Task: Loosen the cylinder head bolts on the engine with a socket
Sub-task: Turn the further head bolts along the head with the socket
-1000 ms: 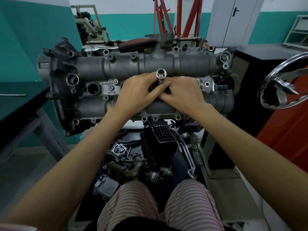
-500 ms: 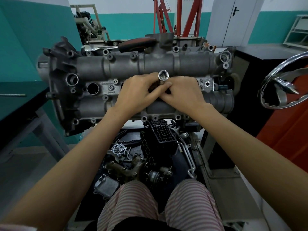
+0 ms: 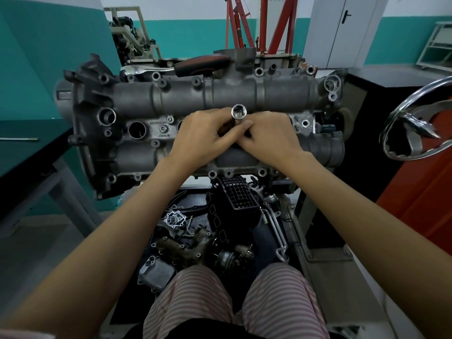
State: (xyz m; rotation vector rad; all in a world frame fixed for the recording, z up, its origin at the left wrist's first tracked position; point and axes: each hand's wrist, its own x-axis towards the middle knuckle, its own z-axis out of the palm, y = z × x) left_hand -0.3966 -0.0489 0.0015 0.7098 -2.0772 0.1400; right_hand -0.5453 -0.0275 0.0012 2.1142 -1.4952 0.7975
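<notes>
A grey cast cylinder head [image 3: 269, 94] lies across the view on a stand. A shiny deep socket [image 3: 239, 112] stands upright in the valley between its two humps, open end up. My left hand [image 3: 205, 135] and my right hand [image 3: 271, 135] meet around the socket's shaft, fingers curled onto it from both sides. The lower end of the socket and whatever it sits on are hidden by my fingers. A ratchet [image 3: 200, 64] with a chrome head and a red-black handle lies on the far edge of the head.
Loose engine parts [image 3: 195, 238] and a black ribbed intake piece [image 3: 239, 194] lie on the floor below the head. A chrome handwheel [image 3: 415, 128] juts in at the right. A teal bench [image 3: 36, 143] stands at the left, a red hoist frame [image 3: 264, 20] behind.
The socket's top has shifted slightly to the right and lower between my fingers. Both hands stay in the same place around it.
</notes>
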